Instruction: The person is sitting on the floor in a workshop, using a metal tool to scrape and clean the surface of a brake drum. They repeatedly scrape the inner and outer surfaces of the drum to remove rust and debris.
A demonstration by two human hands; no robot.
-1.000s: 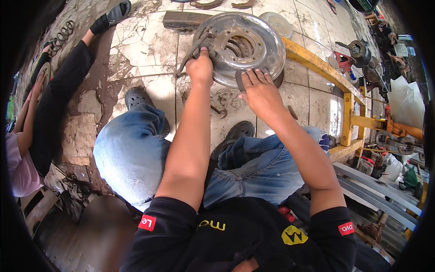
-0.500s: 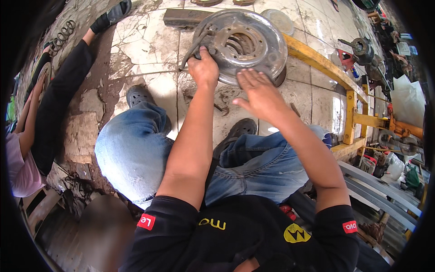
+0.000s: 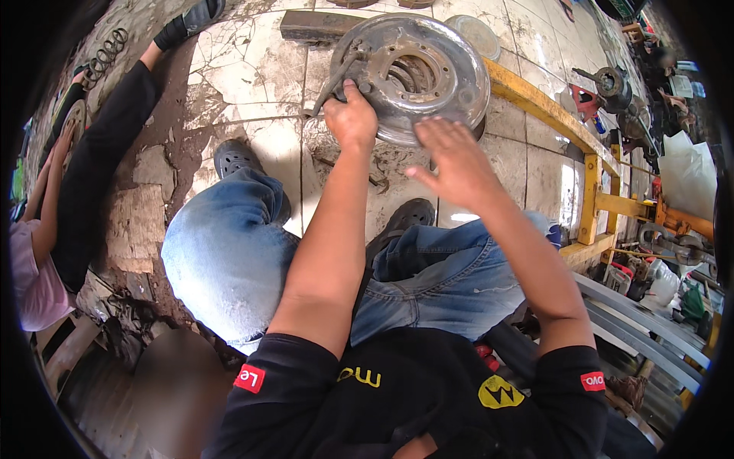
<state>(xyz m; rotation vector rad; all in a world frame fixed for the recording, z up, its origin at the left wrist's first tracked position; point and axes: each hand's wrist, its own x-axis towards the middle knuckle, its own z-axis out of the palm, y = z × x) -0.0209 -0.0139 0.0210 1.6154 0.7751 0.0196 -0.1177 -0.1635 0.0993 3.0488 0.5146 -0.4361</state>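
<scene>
**Metal disc [image 3: 451, 86] gripped by hand above a cracked workshop floor [image 3: 248, 84]**

Pale tiles, cracked and smeared with dirt, are spread before a person in blue jeans [image 3: 229, 256], and are broken at left by a rough brown strip. The metal disc is positioned ahead of the knees, near the top of the view. Its left edge is clasped by the left hand [image 3: 352, 121], the thumb laid on top beside a bent dark rod [image 3: 332, 88]. The right hand [image 3: 456, 167] is held flat at the near rim, fingers extended side by side, thumb spread away.

Beyond the disc, a dark rectangular bar [image 3: 317, 26] and a pale round lid [image 3: 480, 38] are seen on the tiles. The right side is bordered by a yellow frame [image 3: 543, 109], past which a white plastic sheet [image 3: 686, 174] and assorted parts are crowded; grey metal bars [image 3: 634, 320] are stretched nearer by. At left, a coil spring [image 3: 105, 57] is seen near another person's outstretched leg [image 3: 115, 153].

The left fingers are hidden under the disc, as is whatever it is supported by. The right fingertips are blurred; whether the rim is touched, or anything is covered by the palm, cannot be told. The second person is cut off by the lens rim, curved pieces [image 3: 352, 3] are cropped at the top, and a dark rounded patch [image 3: 180, 392] at lower left is blurred beyond recognition.
</scene>
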